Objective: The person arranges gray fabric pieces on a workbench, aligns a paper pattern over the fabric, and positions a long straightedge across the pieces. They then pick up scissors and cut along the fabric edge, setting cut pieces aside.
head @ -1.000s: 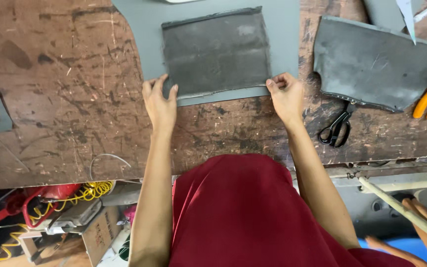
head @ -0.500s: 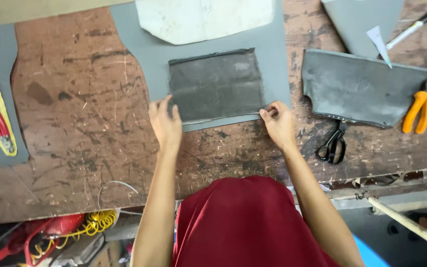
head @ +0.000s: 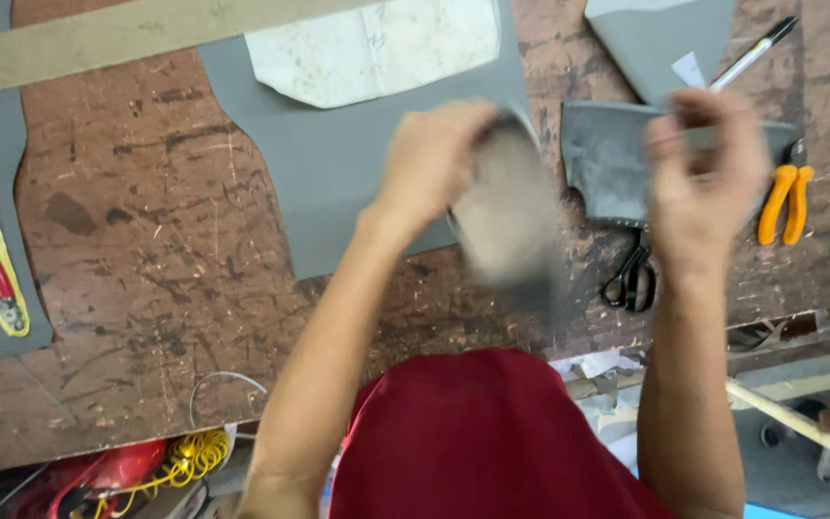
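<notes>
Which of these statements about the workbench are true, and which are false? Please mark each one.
1. The left hand holds a dark grey piece lifted off the bench. True.
2. The black scissors lie at the left edge of the bench. False: they lie at the right, below the right hand.
3. Orange-handled pliers lie at the right. True.
4. A pale paper pattern lies on the large grey sheet. True.
5. The person wears a blue garment. False: the garment is dark red.
</notes>
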